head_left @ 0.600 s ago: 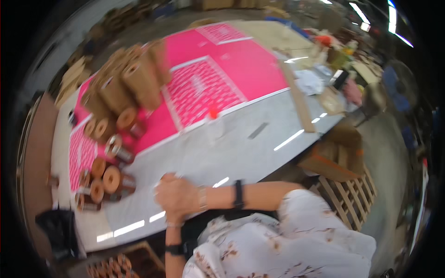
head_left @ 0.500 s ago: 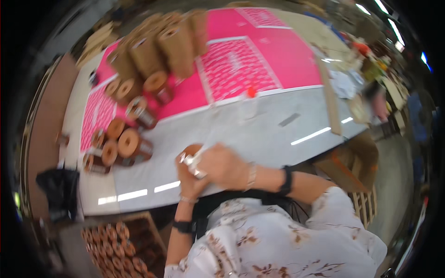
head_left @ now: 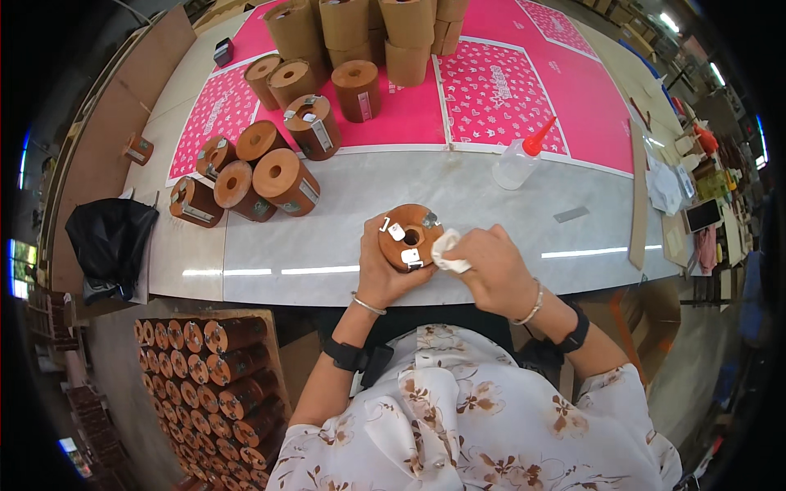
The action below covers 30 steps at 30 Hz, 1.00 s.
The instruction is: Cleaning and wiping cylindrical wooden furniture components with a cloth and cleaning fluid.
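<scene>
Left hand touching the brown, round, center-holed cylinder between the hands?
Touching: the head view shows the left hand curled around the left and lower sides of that brown, round cylinder.

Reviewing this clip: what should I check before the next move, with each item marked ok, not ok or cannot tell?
1. Brown cylinder held: ok, in the left hand.
2. Cylinder's central hole uncovered: ok, visible on the upper face.
3. White cloth gripped: ok, in the right hand.
4. Cloth pressing on the cylinder: cannot tell; it's at the edge, contact unclear.
5. Squeeze bottle clear of both hands: ok, farther back on the table.
6. Cylinder's underside: cannot tell, hidden.
</scene>
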Tool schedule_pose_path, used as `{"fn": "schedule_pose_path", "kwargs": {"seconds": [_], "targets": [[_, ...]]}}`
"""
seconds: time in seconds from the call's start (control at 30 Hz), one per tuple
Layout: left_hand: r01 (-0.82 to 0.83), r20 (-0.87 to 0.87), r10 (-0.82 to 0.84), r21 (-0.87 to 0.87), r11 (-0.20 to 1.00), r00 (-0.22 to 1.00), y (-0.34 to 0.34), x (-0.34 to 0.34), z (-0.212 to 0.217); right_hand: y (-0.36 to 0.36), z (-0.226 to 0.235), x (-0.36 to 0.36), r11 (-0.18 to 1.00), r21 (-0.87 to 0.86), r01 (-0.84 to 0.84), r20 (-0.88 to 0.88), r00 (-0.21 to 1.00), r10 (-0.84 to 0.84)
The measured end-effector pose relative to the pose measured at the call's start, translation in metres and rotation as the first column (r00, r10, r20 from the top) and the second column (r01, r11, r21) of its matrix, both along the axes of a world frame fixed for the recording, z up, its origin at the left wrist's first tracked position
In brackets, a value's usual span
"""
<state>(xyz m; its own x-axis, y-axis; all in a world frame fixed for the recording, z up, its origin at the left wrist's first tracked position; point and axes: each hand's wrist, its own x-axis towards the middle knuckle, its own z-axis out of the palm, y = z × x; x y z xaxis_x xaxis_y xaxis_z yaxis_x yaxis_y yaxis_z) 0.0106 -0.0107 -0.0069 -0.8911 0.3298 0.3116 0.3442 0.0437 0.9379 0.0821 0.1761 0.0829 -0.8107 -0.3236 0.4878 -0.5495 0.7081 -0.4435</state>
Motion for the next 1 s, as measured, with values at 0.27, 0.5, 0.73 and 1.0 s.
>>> {"fn": "schedule_pose_path", "kwargs": {"seconds": [0.27, 0.5, 0.73, 1.0], "targets": [[0.036, -0.028, -0.036, -0.009, 0.999, 0.999, 0.001, -0.004, 0.006, -0.007, -0.016, -0.042, 0.991, -0.095, 0.089, -0.13, 0.986, -0.101], [0.013, -0.005, -0.013, -0.003, 1.0, 1.0, 0.004, -0.003, -0.004, -0.024, 0.017, -0.013, 0.997, 0.07, -0.03, -0.218, 0.975, 0.044], [0.004, -0.108, -0.017, -0.119, 0.993, 0.994, -0.004, -0.004, -0.008, -0.046, 0.0, -0.038, 0.985, 0.105, -0.133, -0.142, 0.979, 0.148], [-0.074, -0.109, 0.055, -0.176, 0.982, 0.992, -0.006, 0.004, -0.003, -0.009, 0.009, 0.005, 0.997, 0.062, 0.038, 0.038, 0.998, -0.04]]}}
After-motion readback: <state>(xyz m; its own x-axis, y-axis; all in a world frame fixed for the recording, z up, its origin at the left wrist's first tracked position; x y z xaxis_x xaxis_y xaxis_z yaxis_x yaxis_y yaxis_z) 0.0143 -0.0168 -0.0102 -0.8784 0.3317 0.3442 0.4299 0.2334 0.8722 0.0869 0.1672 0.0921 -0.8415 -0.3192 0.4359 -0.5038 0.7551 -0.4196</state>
